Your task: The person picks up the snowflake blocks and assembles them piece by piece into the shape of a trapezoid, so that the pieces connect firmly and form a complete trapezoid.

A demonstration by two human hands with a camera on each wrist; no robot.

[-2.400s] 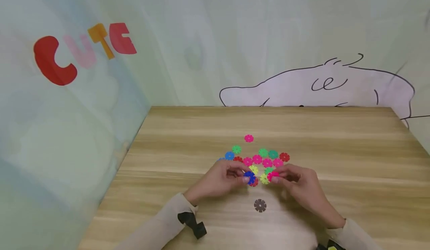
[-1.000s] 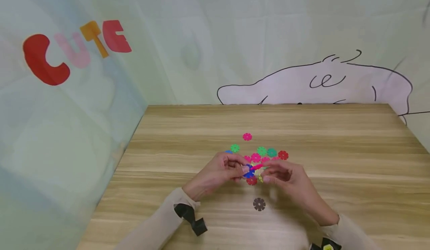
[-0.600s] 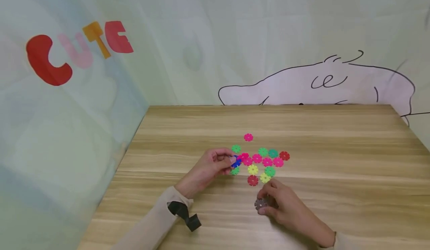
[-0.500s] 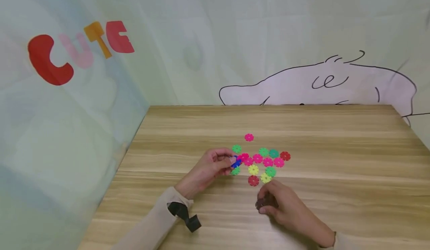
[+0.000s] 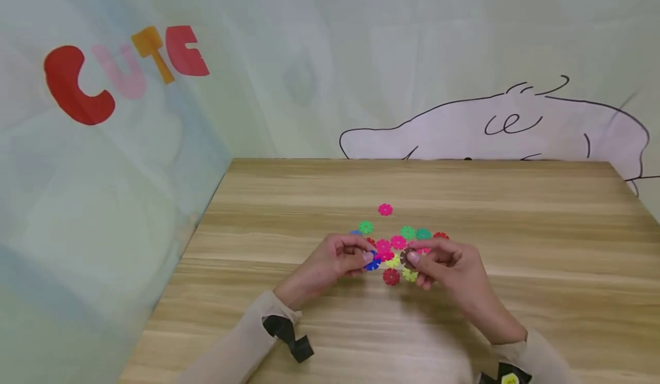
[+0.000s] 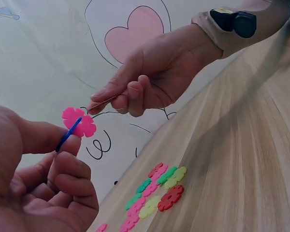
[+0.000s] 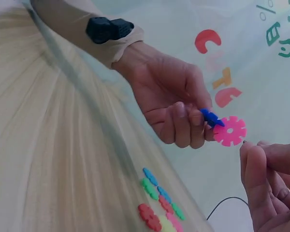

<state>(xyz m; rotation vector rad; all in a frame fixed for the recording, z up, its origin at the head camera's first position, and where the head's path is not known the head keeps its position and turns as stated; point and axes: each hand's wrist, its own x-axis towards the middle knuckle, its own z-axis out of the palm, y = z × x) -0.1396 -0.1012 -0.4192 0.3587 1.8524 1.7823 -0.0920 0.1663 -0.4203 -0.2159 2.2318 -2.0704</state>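
My left hand (image 5: 322, 268) pinches a blue notched building disc (image 5: 372, 265) between thumb and forefinger. A pink disc (image 7: 234, 133) is slotted into the blue one, crosswise, and points toward the right hand. My right hand (image 5: 461, 278) pinches a dark brown disc (image 5: 406, 259) by its edge, close to the pink disc. In the left wrist view the brown disc appears edge-on as a thin line. Both hands are raised above the table, over the loose discs, and cover some of them in the head view.
Several loose discs lie on the wooden table (image 5: 289, 200), among them a red disc (image 5: 391, 277), a green disc (image 5: 365, 227) and a separate pink disc (image 5: 385, 210) farther back. A printed cloth wall (image 5: 278, 86) stands behind the table.
The pink disc went from my right hand onto the blue disc. My right hand then picked the brown disc off the table and raised it toward the left hand, which moved slightly right.
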